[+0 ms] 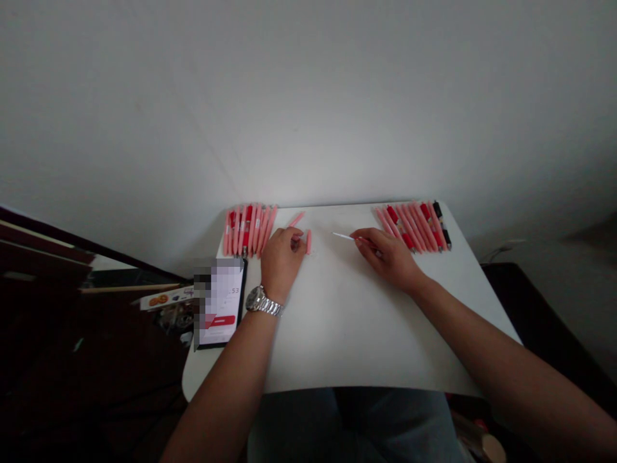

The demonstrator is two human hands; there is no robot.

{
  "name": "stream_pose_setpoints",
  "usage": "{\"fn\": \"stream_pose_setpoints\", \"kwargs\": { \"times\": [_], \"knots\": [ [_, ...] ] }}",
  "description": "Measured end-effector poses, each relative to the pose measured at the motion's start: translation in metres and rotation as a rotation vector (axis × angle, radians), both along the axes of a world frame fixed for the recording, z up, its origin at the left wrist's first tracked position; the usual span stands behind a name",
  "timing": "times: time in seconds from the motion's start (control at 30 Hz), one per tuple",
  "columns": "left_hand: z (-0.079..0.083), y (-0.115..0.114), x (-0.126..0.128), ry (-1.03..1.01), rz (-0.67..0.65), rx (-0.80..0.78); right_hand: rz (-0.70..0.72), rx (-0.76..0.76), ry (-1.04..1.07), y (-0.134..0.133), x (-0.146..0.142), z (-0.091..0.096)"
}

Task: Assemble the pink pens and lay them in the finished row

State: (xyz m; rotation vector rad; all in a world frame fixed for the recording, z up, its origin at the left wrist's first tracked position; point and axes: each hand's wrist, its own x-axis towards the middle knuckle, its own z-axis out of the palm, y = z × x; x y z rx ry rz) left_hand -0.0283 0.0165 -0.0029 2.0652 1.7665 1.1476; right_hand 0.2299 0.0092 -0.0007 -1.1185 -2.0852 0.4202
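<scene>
My right hand [385, 254] is closed around a thin white stick that looks like a pen refill [343, 236], its tip pointing left over the white table. My left hand [283, 257], with a metal wristwatch [263, 301] on the wrist, has its fingers curled in a pinch; what is between them is mostly hidden. Beside its fingertips a short pink pen part [309, 242] stands out against the tabletop. Another pink pen part [295, 220] slants out just beyond the knuckles. I cannot tell whether the left hand touches either.
A row of pink and red pens [248, 230] lies at the table's back left. More pink, red and black pens [417, 226] lie at the back right. A phone [222, 308] rests at the left edge of the white table [357, 341]. Behind stands a pale wall [328, 103].
</scene>
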Motion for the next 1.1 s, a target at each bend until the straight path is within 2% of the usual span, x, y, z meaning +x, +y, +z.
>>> {"fn": "stream_pose_setpoints", "kwargs": {
  "times": [0.6,0.9,1.1],
  "knots": [
    [0.0005,-0.0012,0.0004,0.059,0.009,0.006,0.0,-0.002,-0.003,-0.0001,0.0004,0.0],
    [0.0059,-0.0041,0.0034,0.094,0.035,-0.096,0.003,-0.003,0.003,0.0003,0.0,-0.0005],
    [0.0052,-0.0036,0.0032,0.068,0.038,-0.044,0.005,-0.008,0.003,-0.0006,-0.0002,0.0012]
  ]
}}
